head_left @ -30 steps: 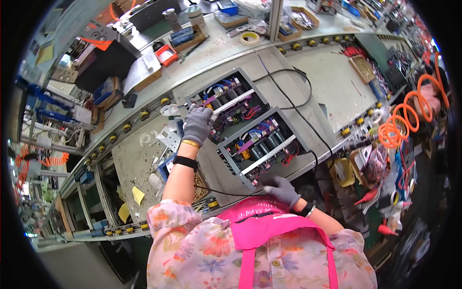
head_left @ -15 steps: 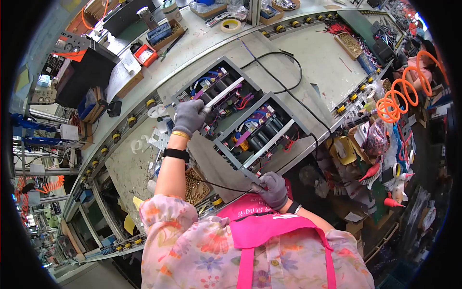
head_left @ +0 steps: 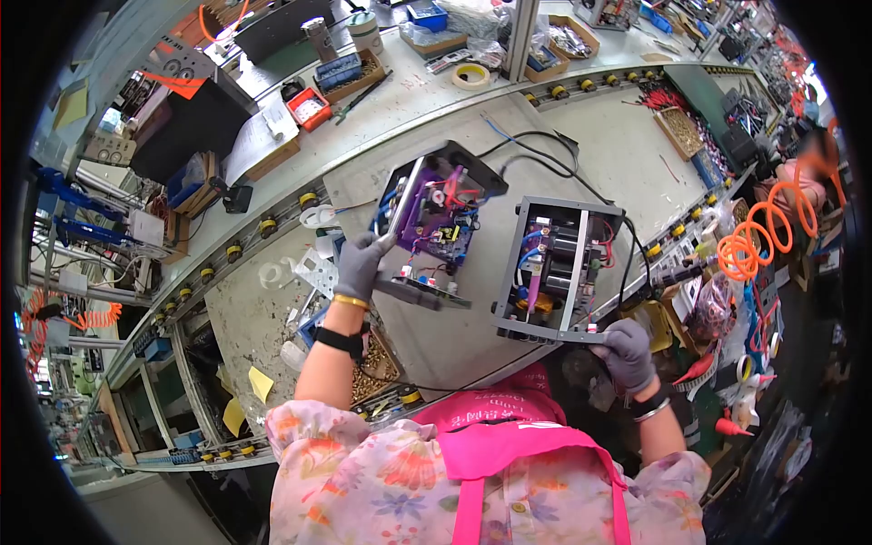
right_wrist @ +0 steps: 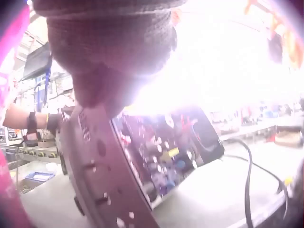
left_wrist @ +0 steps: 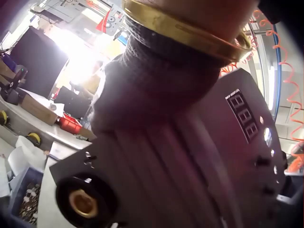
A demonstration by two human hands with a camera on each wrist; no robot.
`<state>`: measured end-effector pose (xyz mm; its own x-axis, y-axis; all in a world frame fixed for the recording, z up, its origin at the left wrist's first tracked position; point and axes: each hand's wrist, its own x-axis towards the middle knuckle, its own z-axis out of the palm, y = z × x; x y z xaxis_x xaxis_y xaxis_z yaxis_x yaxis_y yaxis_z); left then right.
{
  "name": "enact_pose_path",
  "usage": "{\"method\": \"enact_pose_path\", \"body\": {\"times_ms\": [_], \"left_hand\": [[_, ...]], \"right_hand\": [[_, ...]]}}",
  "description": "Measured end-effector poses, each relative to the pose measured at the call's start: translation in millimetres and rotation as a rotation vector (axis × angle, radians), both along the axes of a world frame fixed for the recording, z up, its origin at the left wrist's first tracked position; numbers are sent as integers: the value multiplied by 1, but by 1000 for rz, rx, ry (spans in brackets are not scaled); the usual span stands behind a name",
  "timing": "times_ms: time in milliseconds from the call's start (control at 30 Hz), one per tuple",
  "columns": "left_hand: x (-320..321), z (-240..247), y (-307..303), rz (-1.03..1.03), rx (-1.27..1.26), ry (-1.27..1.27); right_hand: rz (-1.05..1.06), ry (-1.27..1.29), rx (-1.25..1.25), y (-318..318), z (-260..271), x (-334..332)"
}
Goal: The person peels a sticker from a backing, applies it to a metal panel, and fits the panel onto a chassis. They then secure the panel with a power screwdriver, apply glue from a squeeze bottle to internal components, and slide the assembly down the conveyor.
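Observation:
Two open metal power units full of circuit boards and wires are on the bench in the head view. My gloved left hand [head_left: 361, 265] grips the front panel of the left unit [head_left: 442, 213], which stands tilted up with its purple board facing right. In the left wrist view that panel [left_wrist: 199, 166] shows a digit display [left_wrist: 242, 116] and a round black terminal [left_wrist: 85, 202] with a brass centre. My gloved right hand [head_left: 627, 352] pinches the front panel corner of the right unit [head_left: 559, 263], whose open top shows dark capacitors and a light crossbar.
A black cable [head_left: 536, 136] runs behind the units. Left of them lie a perforated metal plate [head_left: 315, 268] and a box of small brass parts [head_left: 377, 359]. A tape roll [head_left: 470, 75] and a red bin [head_left: 310, 109] sit at the back; an orange coiled hose [head_left: 745, 241] hangs at right.
The two units, side by side before, are now apart. The left one has been tipped up, and the right one turned and shifted right. My right hand has taken hold of its corner.

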<state>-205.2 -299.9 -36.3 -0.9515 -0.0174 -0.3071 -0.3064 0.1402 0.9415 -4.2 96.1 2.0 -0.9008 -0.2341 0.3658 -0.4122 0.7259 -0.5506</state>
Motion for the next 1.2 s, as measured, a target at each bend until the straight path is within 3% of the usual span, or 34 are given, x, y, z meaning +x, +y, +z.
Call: {"method": "enact_pose_path", "body": {"times_ms": [33,67,167,233,300,400,500,567,700,733,800,833,933,1000,1100,1200], "left_hand": [[12,8,2,117,181,-156],[11,-38,-17,95,330,-92],[30,-36,-16,249,535,-77],[37,-68,-25,244,699,-110],[48,-80,-23,289,847,-165],[63,-98,-27,371,875,-147],[72,-93,-22,402,825,-132],[72,-97,-18,432,812,-119],[85,-103,-9,450,797,-90],[90,-107,-9,441,796,-76],[100,-100,-9,377,769,-71],[106,-99,-6,282,537,46],[115,-107,-3,331,825,-119],[122,-108,2,304,757,-60],[121,-117,10,397,797,-55],[122,-105,19,430,693,-15]], "right_hand": [[88,-21,61,2,20,-13],[150,-15,207,-4,40,-27],[292,-76,475,-37,67,-56],[343,101,534,-71,43,-63],[310,55,586,-110,28,-63],[254,111,279,-127,13,-58],[-159,325,18,-114,-3,-24],[-423,219,-200,-103,-24,2],[-737,-88,-769,-93,-79,9],[-702,-89,-630,-99,-73,-1],[-820,-31,-868,-123,-74,-26],[-879,4,-989,-129,-77,-35],[-882,68,-1040,-112,-95,-58],[-896,117,-978,-100,-104,-74],[-902,164,-1252,-93,-104,-119],[-839,181,-1286,-82,-120,-157]]}}
